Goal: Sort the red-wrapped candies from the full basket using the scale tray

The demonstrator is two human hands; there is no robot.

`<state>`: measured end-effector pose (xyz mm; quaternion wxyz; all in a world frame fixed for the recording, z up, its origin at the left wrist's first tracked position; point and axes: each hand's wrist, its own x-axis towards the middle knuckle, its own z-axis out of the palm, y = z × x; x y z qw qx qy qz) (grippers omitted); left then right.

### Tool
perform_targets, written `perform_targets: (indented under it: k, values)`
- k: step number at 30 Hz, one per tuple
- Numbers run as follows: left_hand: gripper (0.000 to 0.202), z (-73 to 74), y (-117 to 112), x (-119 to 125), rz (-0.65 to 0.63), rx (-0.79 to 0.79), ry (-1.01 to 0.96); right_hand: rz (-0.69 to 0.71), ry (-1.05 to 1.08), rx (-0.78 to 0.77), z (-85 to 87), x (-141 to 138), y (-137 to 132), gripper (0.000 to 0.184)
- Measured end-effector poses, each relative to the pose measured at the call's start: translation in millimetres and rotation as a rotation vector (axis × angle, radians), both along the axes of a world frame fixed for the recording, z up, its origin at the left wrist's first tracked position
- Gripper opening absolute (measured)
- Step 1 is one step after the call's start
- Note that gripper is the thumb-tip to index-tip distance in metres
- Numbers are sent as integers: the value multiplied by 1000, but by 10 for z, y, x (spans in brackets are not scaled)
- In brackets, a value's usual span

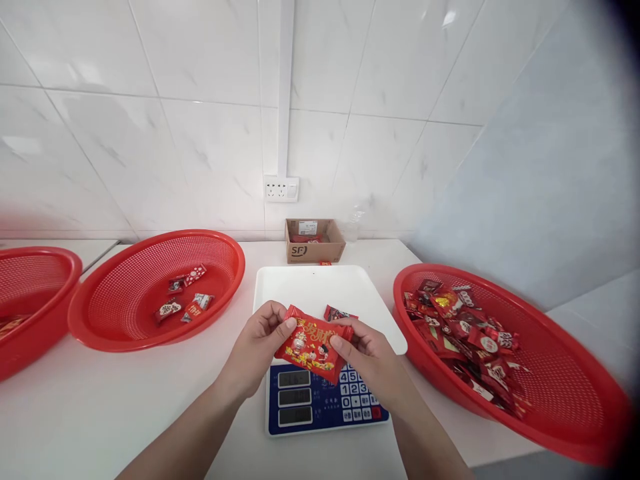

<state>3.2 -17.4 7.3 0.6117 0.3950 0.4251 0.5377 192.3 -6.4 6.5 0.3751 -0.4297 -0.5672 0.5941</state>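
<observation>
Both hands hold one red printed packet (311, 343) above the front of a white weighing scale (320, 290). My left hand (260, 337) pinches the packet's left edge, and my right hand (363, 350) pinches its right edge. A small dark red candy (339, 312) lies on the scale's white platform just behind the packet. The scale's blue panel (325, 400) with displays and keypad shows under my hands.
A red mesh basket (560, 393) on the right holds several wrapped candies. Another red basket (150, 293) on the left holds several candies. A third red basket (30, 300) sits at the far left edge. A small cardboard box (314, 241) stands by the tiled wall.
</observation>
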Motion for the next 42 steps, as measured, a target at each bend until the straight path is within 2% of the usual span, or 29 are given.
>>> perform_targets:
  k: [5, 10, 18, 21, 26, 30, 34, 37, 39, 42]
  values:
    - [36, -28, -10, 19, 58, 54, 68, -10, -16, 25, -18, -8, 17, 38]
    - [32, -57, -5, 1, 13, 32, 23, -17, -34, 54, -53, 5, 28, 36]
    - [34, -48, -21, 4, 36, 18, -33, -19, -40, 80, -29, -29, 42, 34]
    - [33, -42, -19, -10, 28, -6, -60, -34, -102, 89, 6, -29, 56, 38]
    - [36, -30, -22, -12, -9, -31, -32, -113, -273, 189, 46, -16, 72, 44]
    - [41, -18, -36, 2, -47, -33, 90, -147, -347, 254, 21, -32, 72, 43]
    - [44, -30, -15, -3, 40, 24, 217, -163, -381, 288, -29, -51, 69, 42]
    - [42, -69, 62, -48, 50, 38, 349, -213, -426, 309, -67, -25, 99, 41]
    - [35, -108, 130, -99, 147, 75, 543, -274, -505, 374, -98, 23, 144, 37]
    - [21, -159, 197, -180, 353, 249, 871, -304, -632, 499, -164, 113, 235, 29]
